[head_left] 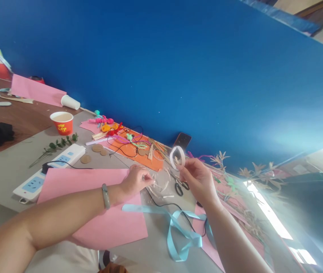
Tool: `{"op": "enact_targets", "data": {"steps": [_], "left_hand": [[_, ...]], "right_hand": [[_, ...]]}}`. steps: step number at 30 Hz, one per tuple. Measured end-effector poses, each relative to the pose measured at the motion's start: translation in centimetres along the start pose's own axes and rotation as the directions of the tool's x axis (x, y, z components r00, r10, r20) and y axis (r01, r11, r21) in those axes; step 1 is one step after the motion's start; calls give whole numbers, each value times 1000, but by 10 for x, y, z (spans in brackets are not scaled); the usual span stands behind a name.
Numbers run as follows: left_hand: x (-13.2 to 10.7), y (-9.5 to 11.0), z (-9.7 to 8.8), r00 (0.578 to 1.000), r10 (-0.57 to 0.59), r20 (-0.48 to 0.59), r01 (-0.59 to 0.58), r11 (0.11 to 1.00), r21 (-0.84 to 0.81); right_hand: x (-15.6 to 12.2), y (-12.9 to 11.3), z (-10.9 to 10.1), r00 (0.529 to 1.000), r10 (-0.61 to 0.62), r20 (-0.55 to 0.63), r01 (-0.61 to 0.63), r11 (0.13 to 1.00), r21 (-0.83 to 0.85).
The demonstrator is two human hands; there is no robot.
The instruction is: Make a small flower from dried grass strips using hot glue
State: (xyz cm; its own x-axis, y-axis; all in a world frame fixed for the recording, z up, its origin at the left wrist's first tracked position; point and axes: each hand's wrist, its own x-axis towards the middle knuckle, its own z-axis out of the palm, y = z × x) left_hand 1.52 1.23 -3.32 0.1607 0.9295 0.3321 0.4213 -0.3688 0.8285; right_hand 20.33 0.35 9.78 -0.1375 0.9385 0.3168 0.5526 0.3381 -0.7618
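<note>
My right hand [197, 178] is raised over the table, its fingers closed on a small white roll of tape [177, 156]. My left hand [136, 179], with a green bangle on the wrist, has its fingers pinched together over the edge of a pink paper sheet [93, 204]; what they pinch is too small to make out. Between the two hands lie pale straw scraps [161, 186] and black-handled scissors [180, 187]. A light blue ribbon [178, 231] loops across the table below my right wrist.
A white power strip [50, 167] lies at the left with a black cable plugged in. A red paper cup [61, 122] and a tipped white cup [70, 102] stand behind it. Colourful pipe cleaners rest on orange paper [135, 149]. A blue partition [178, 68] backs the table.
</note>
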Motion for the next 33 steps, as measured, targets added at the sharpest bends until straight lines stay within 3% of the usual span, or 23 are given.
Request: {"op": "enact_targets", "data": {"steps": [5,12,17,23,26,29,33], "left_hand": [[0,-1,-4,1000,-22,-5,21,998,-58],[3,1,-7,997,73,26,-73,997,-1],[6,3,-6,990,142,24,-143,989,45],[5,8,-7,985,161,64,-153,981,-115],[5,8,-7,987,159,23,-153,974,-169],[6,6,-6,991,132,14,-129,984,-120],[8,4,-6,994,92,53,-90,995,-36]], "right_hand": [[-3,-8,5,998,18,65,-22,998,58],[-16,-22,31,978,36,205,-63,990,125],[-18,-28,33,968,29,248,-82,975,205],[-16,-27,36,965,27,261,-91,967,236],[-16,-25,41,961,14,277,-84,966,244],[-16,-24,38,973,-25,229,-29,973,227],[-11,-26,20,998,-61,32,55,986,154]]}}
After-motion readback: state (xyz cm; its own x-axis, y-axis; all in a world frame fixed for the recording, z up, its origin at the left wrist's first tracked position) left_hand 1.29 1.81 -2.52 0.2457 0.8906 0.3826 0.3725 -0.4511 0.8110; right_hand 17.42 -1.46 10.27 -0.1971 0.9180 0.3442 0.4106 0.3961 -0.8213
